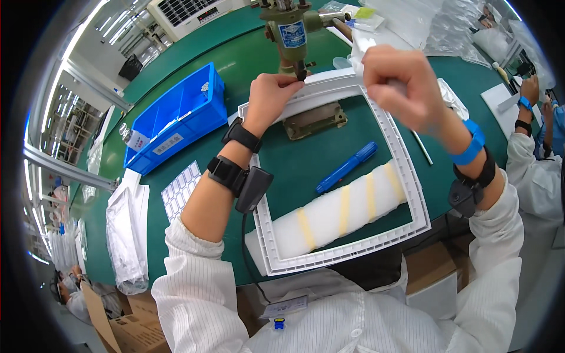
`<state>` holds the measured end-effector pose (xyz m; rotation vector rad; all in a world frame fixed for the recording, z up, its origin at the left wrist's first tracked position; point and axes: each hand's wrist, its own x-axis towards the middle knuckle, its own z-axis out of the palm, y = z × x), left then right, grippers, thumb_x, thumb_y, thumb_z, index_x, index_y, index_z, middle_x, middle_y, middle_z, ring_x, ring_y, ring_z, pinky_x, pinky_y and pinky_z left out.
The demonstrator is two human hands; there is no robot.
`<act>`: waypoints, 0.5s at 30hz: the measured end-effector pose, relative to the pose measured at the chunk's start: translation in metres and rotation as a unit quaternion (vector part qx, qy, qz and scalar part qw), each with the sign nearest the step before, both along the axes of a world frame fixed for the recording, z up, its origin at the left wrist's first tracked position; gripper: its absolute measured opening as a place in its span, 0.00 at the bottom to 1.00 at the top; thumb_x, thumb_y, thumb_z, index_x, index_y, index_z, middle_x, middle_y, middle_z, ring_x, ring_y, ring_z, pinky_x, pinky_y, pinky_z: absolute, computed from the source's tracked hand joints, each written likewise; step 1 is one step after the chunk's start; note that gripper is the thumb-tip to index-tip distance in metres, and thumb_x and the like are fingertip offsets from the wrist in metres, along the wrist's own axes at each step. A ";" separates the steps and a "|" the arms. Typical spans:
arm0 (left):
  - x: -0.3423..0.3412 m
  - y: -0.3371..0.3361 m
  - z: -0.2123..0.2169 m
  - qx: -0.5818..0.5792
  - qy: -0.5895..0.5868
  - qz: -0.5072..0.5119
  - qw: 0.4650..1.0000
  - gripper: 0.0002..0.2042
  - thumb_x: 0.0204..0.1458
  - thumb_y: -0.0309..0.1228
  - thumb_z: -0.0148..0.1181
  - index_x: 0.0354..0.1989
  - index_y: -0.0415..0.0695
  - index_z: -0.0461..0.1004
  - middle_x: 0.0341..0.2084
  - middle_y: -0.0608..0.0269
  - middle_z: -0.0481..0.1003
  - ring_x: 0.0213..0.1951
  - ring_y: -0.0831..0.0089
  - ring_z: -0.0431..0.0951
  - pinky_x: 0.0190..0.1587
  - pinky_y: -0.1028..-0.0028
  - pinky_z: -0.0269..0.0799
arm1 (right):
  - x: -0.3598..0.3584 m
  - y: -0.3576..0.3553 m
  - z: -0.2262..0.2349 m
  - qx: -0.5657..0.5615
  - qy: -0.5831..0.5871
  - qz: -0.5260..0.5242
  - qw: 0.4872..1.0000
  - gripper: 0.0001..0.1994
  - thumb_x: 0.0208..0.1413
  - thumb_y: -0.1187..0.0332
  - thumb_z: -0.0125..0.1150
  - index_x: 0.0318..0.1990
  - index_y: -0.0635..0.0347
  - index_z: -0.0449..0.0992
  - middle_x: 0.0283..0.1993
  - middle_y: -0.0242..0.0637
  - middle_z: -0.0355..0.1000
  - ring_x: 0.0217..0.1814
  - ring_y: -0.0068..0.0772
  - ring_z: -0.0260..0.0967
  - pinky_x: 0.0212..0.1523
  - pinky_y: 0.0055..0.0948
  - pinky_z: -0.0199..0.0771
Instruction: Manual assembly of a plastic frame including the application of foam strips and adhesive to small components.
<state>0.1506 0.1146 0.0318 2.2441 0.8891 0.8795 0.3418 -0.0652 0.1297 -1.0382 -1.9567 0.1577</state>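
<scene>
A white rectangular plastic frame (pixel 419 194) with a ribbed rim lies before me, its far rail under the head of a green bench press (pixel 287 35). My left hand (pixel 272 99) is closed at that far rail, thumb and fingers beside the press's dark tip (pixel 301 75); the fingertips are partly hidden. Raised at the right, my right hand (pixel 403 85) is curled in a fist around the end of the press lever (pixel 342 28), slightly blurred; its grip is mostly hidden. Inside the frame's opening lie a blue marker (pixel 347 167) and a padded white roll with yellow tape (pixel 335 215).
A blue divided bin (pixel 176 115) stands at the left, holding a small bottle. Near it are a label sheet (pixel 181 189) and a white wrapped piece (pixel 128 235). The press base (pixel 315 120) shows through the frame. Plastic bags (pixel 453 35) lie far right; another person sits beyond.
</scene>
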 end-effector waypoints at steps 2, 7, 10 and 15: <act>0.002 -0.001 0.000 0.006 0.000 -0.001 1.000 0.15 0.48 0.35 0.67 0.37 0.35 0.82 0.28 0.51 0.82 0.27 0.73 0.79 0.34 0.74 0.73 | 0.000 0.000 -0.011 0.070 -0.024 -0.005 0.997 0.04 0.36 0.73 0.53 0.19 0.64 0.67 0.17 0.39 0.60 0.22 0.37 0.56 0.27 0.32 0.60; 0.000 -0.001 0.000 0.008 -0.003 0.003 1.000 0.15 0.48 0.36 0.67 0.36 0.34 0.82 0.27 0.51 0.81 0.26 0.73 0.78 0.34 0.74 0.72 | -0.002 0.003 -0.016 0.085 -0.042 -0.014 0.995 0.03 0.35 0.74 0.54 0.18 0.62 0.67 0.17 0.39 0.61 0.22 0.38 0.58 0.29 0.32 0.62; 0.001 -0.002 0.001 -0.015 -0.006 0.002 1.000 0.12 0.46 0.33 0.67 0.36 0.39 0.82 0.27 0.48 0.81 0.28 0.61 0.82 0.36 0.71 0.75 | 0.000 0.005 -0.029 0.116 -0.081 -0.005 0.990 0.04 0.34 0.75 0.55 0.18 0.60 0.66 0.17 0.38 0.60 0.22 0.41 0.59 0.29 0.33 0.63; 0.004 -0.002 0.001 -0.003 0.005 0.009 1.000 0.13 0.46 0.33 0.67 0.36 0.38 0.82 0.27 0.48 0.81 0.27 0.61 0.82 0.36 0.71 0.75 | -0.001 0.008 -0.050 0.148 -0.129 -0.018 0.980 0.06 0.31 0.78 0.57 0.18 0.58 0.65 0.16 0.37 0.57 0.23 0.41 0.60 0.33 0.33 0.67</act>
